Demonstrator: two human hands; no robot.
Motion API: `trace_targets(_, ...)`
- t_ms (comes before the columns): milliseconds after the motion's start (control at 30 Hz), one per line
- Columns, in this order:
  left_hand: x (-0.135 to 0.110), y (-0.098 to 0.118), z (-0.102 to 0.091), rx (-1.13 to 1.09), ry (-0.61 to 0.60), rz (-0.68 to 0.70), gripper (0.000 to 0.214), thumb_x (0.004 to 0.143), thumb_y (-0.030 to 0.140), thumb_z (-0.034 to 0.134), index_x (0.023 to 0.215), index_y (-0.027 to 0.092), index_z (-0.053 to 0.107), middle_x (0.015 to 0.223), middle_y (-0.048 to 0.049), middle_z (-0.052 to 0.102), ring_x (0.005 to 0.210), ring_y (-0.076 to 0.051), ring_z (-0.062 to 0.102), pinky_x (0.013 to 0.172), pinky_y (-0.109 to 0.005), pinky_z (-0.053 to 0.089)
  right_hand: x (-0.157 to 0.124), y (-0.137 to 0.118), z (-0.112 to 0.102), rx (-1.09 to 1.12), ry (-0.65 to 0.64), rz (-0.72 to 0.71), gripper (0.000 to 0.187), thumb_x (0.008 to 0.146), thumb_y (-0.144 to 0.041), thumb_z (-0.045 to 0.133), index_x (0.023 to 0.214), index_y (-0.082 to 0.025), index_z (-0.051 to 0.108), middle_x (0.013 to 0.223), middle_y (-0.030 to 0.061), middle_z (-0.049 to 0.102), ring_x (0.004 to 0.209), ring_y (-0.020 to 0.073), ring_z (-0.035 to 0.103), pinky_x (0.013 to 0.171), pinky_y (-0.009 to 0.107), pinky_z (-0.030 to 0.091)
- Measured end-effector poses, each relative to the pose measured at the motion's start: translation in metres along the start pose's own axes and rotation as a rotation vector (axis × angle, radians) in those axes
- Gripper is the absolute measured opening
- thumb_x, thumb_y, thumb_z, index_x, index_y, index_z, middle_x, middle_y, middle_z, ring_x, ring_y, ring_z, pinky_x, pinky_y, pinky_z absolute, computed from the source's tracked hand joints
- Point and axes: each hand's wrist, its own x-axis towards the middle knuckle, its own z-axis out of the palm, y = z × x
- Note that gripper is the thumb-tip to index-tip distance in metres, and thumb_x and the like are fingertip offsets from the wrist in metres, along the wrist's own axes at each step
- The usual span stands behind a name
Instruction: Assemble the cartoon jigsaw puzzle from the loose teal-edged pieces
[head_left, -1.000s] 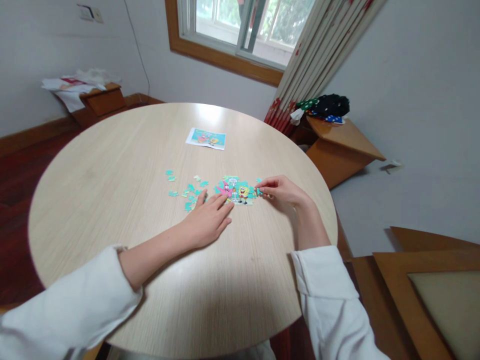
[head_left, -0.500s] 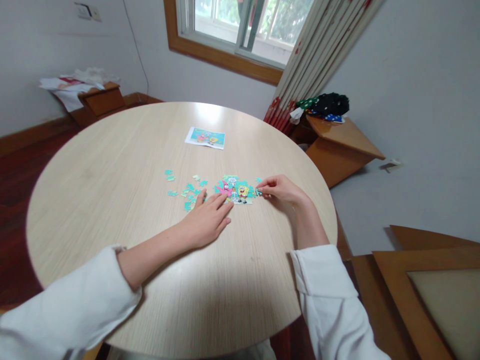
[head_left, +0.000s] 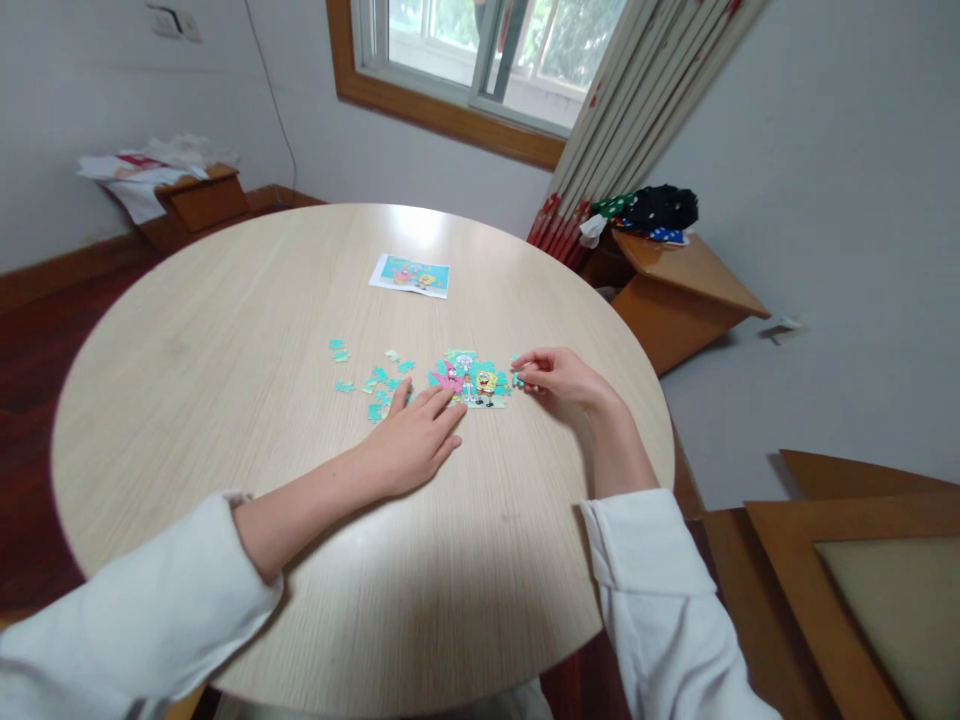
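From my remote stn. I note the part-built puzzle (head_left: 487,382) flat on the desk (head_left: 480,570) btwn both hands: L hand (head_left: 416,435) palm-down, fingers spread w/ nothing gripped, fingertips over the puzzle's near-L corner, thumb just beside the loose pcs (head_left: 380,383) lying L of it. R hand (head_left: 564,380) is at the puzzle's R side, thumb & forefinger tips at a small teal pc (head_left: 517,381) next to the edge; I can't tell whether they're clamped on it. Ref. pic. sheet (head_left: 411,276) lies flat farther back, well apart from both hands.
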Motion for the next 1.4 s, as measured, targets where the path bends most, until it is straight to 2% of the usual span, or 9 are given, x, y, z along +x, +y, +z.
trace_targets(133,0.0,0.002,-0.003,-0.003,-0.023,-0.006,0.035,0.095,0.029,0.037,0.125,0.018,0.05,0.141,-0.0154,0.048,0.132,-0.03,0.041,0.111,-0.06,0.017,0.002,0.0,0.009,-0.042,0.087,-0.076,0.023,0.064,-0.027,0.071,0.083,-0.015,0.07,0.061,0.0,0.06,0.056,0.0105,0.05,0.054,0.026,0.039)
trace_targets(333,0.004,0.001,-0.006,-0.089,0.028,0.001,0.03,0.094,0.026,0.036,0.117,0.02,0.055,0.132,-0.0118,0.055,0.123,-0.025,0.048,0.111,-0.058,0.018,0.016,0.004,0.042,0.055,0.248,-0.288,0.024,0.069,-0.034,0.065,0.086,-0.017,0.068,0.073,0.0016,0.06,0.068,0.0134,0.054,0.064,0.028,0.044)
trace_targets(467,0.011,-0.01,-0.009,-0.136,0.156,-0.058,0.029,0.092,0.019,0.034,0.105,0.019,0.059,0.116,-0.0098,0.065,0.109,-0.022,0.057,0.107,-0.05,0.026,0.021,0.003,0.061,0.054,0.241,-0.347,0.029,0.07,-0.037,0.065,0.092,-0.018,0.067,0.078,0.0021,0.061,0.073,0.0139,0.057,0.067,0.029,0.046)
trace_targets(633,0.017,-0.033,-0.018,-0.144,0.274,-0.245,0.022,0.089,0.021,0.041,0.093,0.017,0.062,0.098,-0.0093,0.069,0.097,-0.023,0.06,0.091,-0.041,0.036,0.017,-0.003,0.078,0.138,0.131,-0.289,0.032,0.065,-0.041,0.071,0.084,-0.017,0.065,0.07,0.001,0.061,0.066,0.0136,0.059,0.06,0.027,0.046)
trace_targets(833,0.018,-0.044,-0.021,-0.074,0.165,-0.315,0.02,0.084,0.024,0.048,0.092,0.018,0.065,0.095,-0.0102,0.069,0.094,-0.026,0.06,0.086,-0.043,0.035,0.015,-0.004,0.092,0.156,0.056,-0.31,0.027,0.063,-0.038,0.074,0.075,-0.017,0.064,0.068,0.0011,0.063,0.063,0.013,0.06,0.063,0.029,0.049)
trace_targets(1000,0.016,-0.048,-0.026,-0.041,0.091,-0.324,0.021,0.078,0.015,0.047,0.083,0.018,0.067,0.089,-0.0095,0.069,0.092,-0.027,0.06,0.085,-0.045,0.034,0.014,-0.004,0.097,0.11,0.042,-0.322,0.023,0.066,-0.035,0.072,0.076,-0.016,0.065,0.07,0.0016,0.064,0.066,0.0128,0.06,0.067,0.03,0.049)
trace_targets(1100,0.016,-0.051,-0.029,-0.055,0.11,-0.345,0.021,0.076,0.014,0.046,0.078,0.018,0.067,0.087,-0.009,0.07,0.09,-0.027,0.061,0.085,-0.046,0.034,0.013,-0.004,0.097,0.09,0.052,-0.323,0.021,0.067,-0.035,0.071,0.077,-0.016,0.066,0.07,0.0017,0.064,0.066,0.0128,0.059,0.066,0.03,0.049)
trace_targets(1200,0.018,-0.048,-0.028,-0.136,0.173,-0.356,0.021,0.081,0.022,0.049,0.09,0.017,0.067,0.096,-0.0102,0.07,0.094,-0.027,0.061,0.087,-0.045,0.034,0.013,-0.003,0.099,0.096,0.06,-0.331,0.019,0.067,-0.033,0.07,0.076,-0.017,0.066,0.069,0.0014,0.065,0.065,0.0123,0.059,0.065,0.029,0.048)
trace_targets(1400,0.02,-0.038,-0.02,-0.254,0.186,-0.249,0.022,0.082,0.027,0.056,0.101,0.021,0.063,0.1,-0.0043,0.071,0.095,-0.022,0.061,0.089,-0.04,0.031,0.012,-0.004,0.106,0.084,0.04,-0.354,0.017,0.069,-0.034,0.069,0.074,-0.018,0.065,0.069,0.0006,0.064,0.065,0.0123,0.058,0.065,0.028,0.047)
